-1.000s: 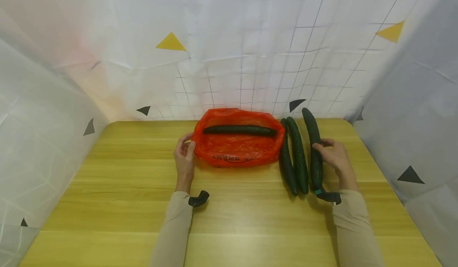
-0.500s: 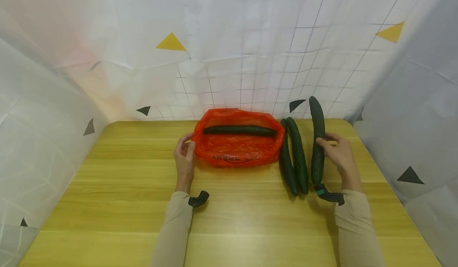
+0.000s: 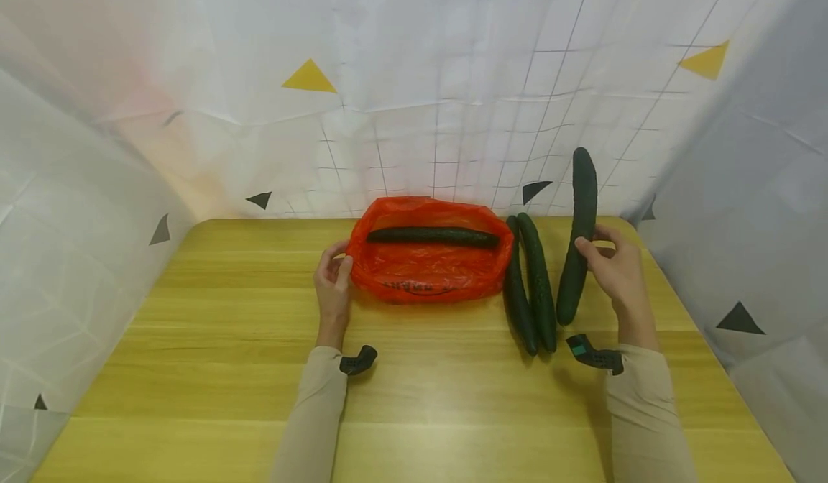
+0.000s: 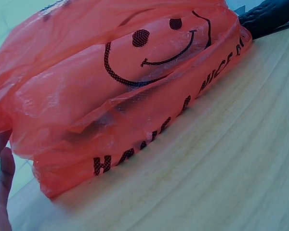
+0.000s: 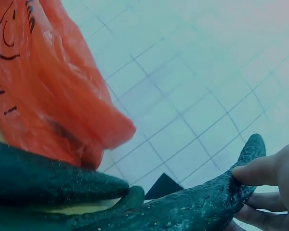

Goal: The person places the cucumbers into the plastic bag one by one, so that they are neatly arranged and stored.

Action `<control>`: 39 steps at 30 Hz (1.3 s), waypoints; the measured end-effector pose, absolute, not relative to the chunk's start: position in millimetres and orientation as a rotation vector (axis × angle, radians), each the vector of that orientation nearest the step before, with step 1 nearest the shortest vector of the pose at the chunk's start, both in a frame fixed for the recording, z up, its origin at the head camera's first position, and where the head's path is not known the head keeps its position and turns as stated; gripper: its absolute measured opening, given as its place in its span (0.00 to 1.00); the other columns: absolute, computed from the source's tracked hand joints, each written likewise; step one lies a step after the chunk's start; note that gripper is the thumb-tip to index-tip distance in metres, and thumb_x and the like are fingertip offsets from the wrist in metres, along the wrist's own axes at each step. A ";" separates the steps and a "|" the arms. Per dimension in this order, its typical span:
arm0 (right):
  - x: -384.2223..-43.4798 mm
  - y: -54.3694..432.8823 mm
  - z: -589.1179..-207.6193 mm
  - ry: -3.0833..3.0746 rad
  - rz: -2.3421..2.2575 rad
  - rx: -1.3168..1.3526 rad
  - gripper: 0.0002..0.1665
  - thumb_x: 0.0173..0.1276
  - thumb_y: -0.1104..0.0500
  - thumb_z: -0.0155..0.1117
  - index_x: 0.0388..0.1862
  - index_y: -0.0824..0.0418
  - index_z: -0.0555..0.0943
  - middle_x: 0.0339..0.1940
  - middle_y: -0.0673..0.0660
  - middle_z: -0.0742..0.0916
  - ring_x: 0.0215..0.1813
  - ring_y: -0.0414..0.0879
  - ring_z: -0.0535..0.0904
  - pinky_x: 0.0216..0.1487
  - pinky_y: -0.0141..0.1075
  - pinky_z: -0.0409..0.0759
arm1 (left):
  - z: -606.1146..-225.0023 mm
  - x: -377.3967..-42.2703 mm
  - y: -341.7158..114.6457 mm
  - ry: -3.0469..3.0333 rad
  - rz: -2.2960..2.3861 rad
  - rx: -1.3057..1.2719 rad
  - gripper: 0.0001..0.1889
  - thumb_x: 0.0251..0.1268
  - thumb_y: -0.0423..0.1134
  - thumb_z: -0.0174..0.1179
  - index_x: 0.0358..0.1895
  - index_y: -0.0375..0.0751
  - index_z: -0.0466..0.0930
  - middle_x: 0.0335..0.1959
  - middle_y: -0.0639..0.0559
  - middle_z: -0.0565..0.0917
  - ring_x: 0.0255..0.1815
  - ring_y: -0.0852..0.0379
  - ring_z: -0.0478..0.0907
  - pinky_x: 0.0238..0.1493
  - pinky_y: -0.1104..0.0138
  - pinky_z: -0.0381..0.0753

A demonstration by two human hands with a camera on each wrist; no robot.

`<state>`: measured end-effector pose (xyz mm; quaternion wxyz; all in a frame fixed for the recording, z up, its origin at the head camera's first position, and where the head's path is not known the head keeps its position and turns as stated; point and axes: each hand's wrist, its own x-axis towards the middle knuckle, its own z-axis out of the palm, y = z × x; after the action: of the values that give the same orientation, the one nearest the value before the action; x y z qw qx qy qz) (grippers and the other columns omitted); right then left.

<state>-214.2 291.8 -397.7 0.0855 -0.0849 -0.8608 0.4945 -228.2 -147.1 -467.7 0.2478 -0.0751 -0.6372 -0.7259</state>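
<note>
My right hand (image 3: 614, 264) pinches a long green cucumber (image 3: 584, 195) near its middle, thumb on one side and fingers on the other. Its far end rises in front of the back wall. At the left end of the red plastic bag (image 3: 420, 292), my left hand (image 3: 333, 282) pinches the rim between thumb and fingers. The bag's mouth gapes upward, and one cucumber (image 3: 433, 236) lies lengthwise inside. In the left wrist view the bag's side (image 4: 135, 96) carries a printed smiley face and lettering. Two more cucumbers (image 3: 520, 296) lie side by side against the bag's right end.
A wooden table (image 3: 420, 397) carries everything. White sheeting (image 3: 414, 109) with grid lines and coloured triangles stands behind it and along both sides. Small black camera mounts (image 3: 359, 360) sit at both wrists.
The right hand has lifted its cucumber off the table, raising it and shifting it slightly right, away from the other two. The left hand and the bag have stayed put.
</note>
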 end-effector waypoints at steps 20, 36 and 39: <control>-222.5 267.8 -382.8 -2.154 1.641 -0.166 0.28 0.65 0.59 0.62 0.63 0.60 0.72 0.48 0.43 0.74 0.44 0.37 0.75 0.33 0.20 0.79 | -467.9 -230.2 -146.8 -1.727 -1.978 -0.206 0.17 0.65 0.27 0.54 0.56 0.22 0.72 0.51 0.26 0.74 0.37 0.60 0.76 0.42 0.76 0.76; -222.8 250.5 -376.2 -1.891 1.782 0.012 0.28 0.63 0.65 0.62 0.63 0.58 0.71 0.52 0.50 0.75 0.49 0.43 0.75 0.41 0.21 0.79 | -468.5 -230.3 -147.6 -1.744 -1.964 -0.201 0.17 0.65 0.28 0.54 0.55 0.24 0.72 0.50 0.27 0.74 0.36 0.62 0.76 0.41 0.76 0.76; -224.0 247.0 -375.4 -1.853 1.789 0.047 0.28 0.63 0.66 0.63 0.62 0.58 0.71 0.52 0.51 0.76 0.50 0.45 0.75 0.42 0.21 0.79 | -468.2 -230.3 -147.5 -1.743 -1.964 -0.205 0.17 0.65 0.27 0.53 0.56 0.23 0.72 0.51 0.27 0.74 0.37 0.61 0.76 0.43 0.76 0.76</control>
<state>-224.0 247.0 -375.4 0.2790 0.0177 -0.6908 0.6668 -230.3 -147.5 -468.2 0.2511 -0.0752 -0.6406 -0.7218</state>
